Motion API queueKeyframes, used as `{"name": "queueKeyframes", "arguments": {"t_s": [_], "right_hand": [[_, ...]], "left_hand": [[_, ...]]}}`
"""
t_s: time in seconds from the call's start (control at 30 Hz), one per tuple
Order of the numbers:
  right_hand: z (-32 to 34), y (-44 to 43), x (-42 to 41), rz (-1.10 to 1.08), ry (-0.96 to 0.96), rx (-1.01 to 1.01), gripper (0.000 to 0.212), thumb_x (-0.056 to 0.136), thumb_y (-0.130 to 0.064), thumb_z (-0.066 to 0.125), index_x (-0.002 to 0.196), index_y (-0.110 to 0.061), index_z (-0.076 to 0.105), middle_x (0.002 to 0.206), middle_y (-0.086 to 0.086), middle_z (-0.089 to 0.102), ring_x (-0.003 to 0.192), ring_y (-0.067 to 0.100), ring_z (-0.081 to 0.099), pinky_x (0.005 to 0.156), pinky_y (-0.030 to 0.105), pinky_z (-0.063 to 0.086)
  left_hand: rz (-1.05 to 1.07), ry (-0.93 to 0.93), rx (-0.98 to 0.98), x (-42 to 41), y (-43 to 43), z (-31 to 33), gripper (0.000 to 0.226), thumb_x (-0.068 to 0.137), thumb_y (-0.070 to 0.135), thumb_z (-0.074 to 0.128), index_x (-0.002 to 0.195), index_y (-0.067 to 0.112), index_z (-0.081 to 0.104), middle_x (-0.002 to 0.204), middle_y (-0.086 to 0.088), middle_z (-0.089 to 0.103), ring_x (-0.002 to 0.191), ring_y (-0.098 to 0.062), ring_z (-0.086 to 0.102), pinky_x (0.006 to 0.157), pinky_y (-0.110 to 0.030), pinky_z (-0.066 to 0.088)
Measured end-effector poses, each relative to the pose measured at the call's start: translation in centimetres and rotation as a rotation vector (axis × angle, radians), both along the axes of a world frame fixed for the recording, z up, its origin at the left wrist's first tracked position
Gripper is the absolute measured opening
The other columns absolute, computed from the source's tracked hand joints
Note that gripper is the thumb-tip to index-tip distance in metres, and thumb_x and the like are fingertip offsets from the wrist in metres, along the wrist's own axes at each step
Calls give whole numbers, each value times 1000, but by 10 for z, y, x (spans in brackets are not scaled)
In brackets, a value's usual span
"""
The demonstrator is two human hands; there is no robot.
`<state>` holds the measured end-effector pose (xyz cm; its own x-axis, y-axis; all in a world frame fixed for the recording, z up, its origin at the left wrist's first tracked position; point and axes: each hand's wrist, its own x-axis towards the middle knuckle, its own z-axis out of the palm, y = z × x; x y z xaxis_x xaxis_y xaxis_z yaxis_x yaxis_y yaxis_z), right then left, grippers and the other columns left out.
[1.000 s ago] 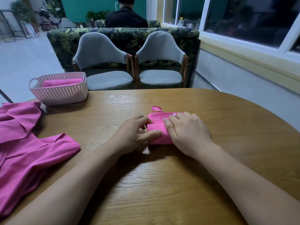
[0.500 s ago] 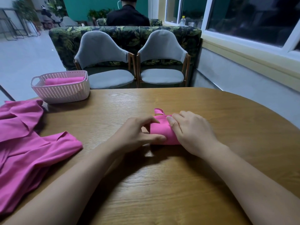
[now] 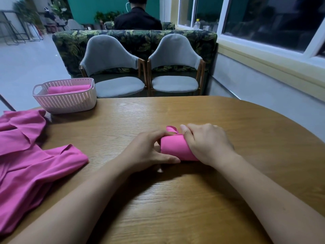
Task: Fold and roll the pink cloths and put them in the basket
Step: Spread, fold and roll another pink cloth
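Note:
A pink cloth, rolled into a short thick roll, lies at the middle of the wooden table. My left hand grips its left end, thumb along the near side. My right hand curls over its right end. A small loop of the cloth sticks up behind the roll. The pale pink perforated basket stands at the table's far left edge with a rolled pink cloth inside. More pink cloths lie unfolded in a heap at the left.
Two grey padded chairs stand behind the table's far edge, in front of a leaf-patterned sofa back. A person in black sits beyond it, facing away. A wall with windows runs along the right side.
The flat folded cloth has been rolled away from me into a tight roll. Both hands moved forward with it and now curl round its ends.

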<state>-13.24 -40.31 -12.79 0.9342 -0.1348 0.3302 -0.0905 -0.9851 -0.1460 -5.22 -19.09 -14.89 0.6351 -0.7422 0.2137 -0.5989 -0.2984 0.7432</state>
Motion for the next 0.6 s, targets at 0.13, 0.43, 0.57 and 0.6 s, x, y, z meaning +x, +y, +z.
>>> {"name": "queueKeyframes", "arguments": {"t_s": [0.13, 0.43, 0.57, 0.6], "right_hand": [[-3, 1, -2, 25, -38, -76, 47, 108, -59, 23, 85, -31, 51, 83, -4, 62, 82, 28, 60, 67, 39, 38], [-4, 2, -2, 36, -65, -92, 41, 109, -53, 26, 82, -33, 48, 76, -6, 57, 79, 26, 60, 69, 39, 38], [4, 0, -2, -4, 44, 30, 44, 108, -57, 26, 89, -33, 58, 89, 9, 71, 88, 39, 65, 71, 41, 42], [4, -1, -2, -3, 62, 29, 45, 107, -59, 25, 88, -34, 56, 90, 9, 71, 89, 39, 65, 72, 42, 43]], "left_hand": [[-6, 9, 13, 2, -1, 9, 40, 70, 49, 95, 102, 49, 69, 96, 23, 72, 78, 3, 70, 65, -11, 46], [75, -102, 63, 5, 1, -2, 59, 70, 70, 84, 113, 31, 72, 106, 18, 59, 98, 2, 63, 78, -10, 45], [31, -284, 88, 0, 2, -3, 74, 61, 72, 89, 122, 41, 61, 112, 28, 59, 105, 6, 59, 87, -14, 45], [32, -272, 101, -1, 2, -2, 73, 61, 70, 91, 121, 40, 61, 110, 27, 62, 102, 6, 60, 84, -14, 46]]}}
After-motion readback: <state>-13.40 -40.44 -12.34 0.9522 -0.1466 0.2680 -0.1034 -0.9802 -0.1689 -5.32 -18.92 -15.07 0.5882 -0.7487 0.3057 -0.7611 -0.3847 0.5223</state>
